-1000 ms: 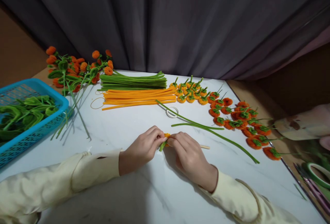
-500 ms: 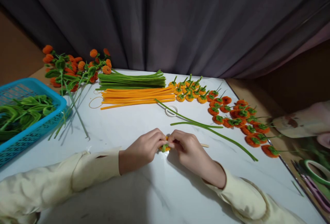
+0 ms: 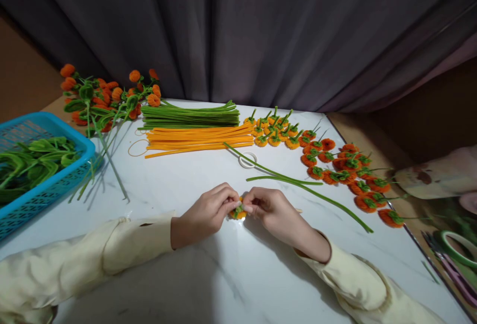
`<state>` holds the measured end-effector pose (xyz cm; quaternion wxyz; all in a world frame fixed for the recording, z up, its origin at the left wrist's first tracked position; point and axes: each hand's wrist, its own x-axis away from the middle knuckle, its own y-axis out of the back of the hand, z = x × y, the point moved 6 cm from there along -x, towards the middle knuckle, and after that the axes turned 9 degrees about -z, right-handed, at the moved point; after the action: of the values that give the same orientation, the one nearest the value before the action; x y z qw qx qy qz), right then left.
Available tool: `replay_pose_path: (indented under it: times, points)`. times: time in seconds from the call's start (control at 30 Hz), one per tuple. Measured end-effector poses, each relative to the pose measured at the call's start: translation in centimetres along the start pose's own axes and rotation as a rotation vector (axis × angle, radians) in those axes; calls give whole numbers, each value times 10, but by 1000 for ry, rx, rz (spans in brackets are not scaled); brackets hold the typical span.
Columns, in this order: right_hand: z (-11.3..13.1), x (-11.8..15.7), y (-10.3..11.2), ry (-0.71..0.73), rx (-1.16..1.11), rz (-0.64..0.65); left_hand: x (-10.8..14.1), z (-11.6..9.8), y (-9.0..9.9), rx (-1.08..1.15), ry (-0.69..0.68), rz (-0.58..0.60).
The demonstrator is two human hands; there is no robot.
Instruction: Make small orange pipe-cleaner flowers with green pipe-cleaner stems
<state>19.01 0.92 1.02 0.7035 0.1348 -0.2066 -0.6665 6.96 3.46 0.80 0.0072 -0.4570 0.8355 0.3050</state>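
Between my hands, low over the white table, is a small yellow-orange pipe-cleaner pumpkin (image 3: 237, 213) with a green top. My left hand (image 3: 210, 209) pinches it from the left, thumb and fingers closed at the green part. From the right, my right hand (image 3: 274, 214) grips it with thumb and forefinger; the fingertips partly cover it. The tip of a pale wooden stick (image 3: 298, 210) shows just beyond my right hand. Farther back, long green pipe cleaners (image 3: 283, 177) lie across a white ring (image 3: 248, 160).
Green pipe cleaners (image 3: 190, 116) and orange pipe cleaners (image 3: 197, 139) are bundled at the back. Yellow pumpkins (image 3: 275, 140) and orange pumpkins (image 3: 365, 203) sit right of them. Left stand a blue basket (image 3: 87, 157) of leaves and stemmed orange pumpkins (image 3: 112, 96). Green tape (image 3: 443, 242) and scissors (image 3: 456, 277) lie far right.
My right hand has shifted slightly right and its fingers have turned a little, showing more of the yellow pumpkin. My left hand stays nearly in place, still pinching it.
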Motion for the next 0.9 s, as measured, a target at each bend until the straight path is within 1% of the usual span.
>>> replay_pose_path:
  times: [0.13,0.2,0.27,0.4,0.47,0.5,0.63,0.67,0.7,0.83,0.9]
  points:
    - [0,1,-3,-8,30,38,3,-10,-1,-75,-200,-23]
    - [-1,1,-5,-9,43,56,6,-13,-2,-115,-279,-27]
    - [-3,1,-6,-20,45,71,8,-14,-3,-144,-316,-20]
    - [-8,0,-8,-49,38,102,10,-15,-4,-144,-339,-23]
    - [-10,-2,-8,-57,38,107,9,-14,-4,-118,-310,-22]
    - [-10,-3,-7,-58,34,103,7,-12,-4,-97,-269,-17]
    - [-5,-7,4,-51,-3,68,-2,0,4,28,4,-26]
    - [-3,-7,8,-50,-3,59,-4,1,6,59,46,-29]
    - [-1,-7,11,-45,1,51,-5,1,7,88,63,-25]
    - [7,-7,17,-12,22,40,-5,-4,6,174,34,47]
    - [9,-6,17,6,28,42,-3,-2,3,218,72,72]
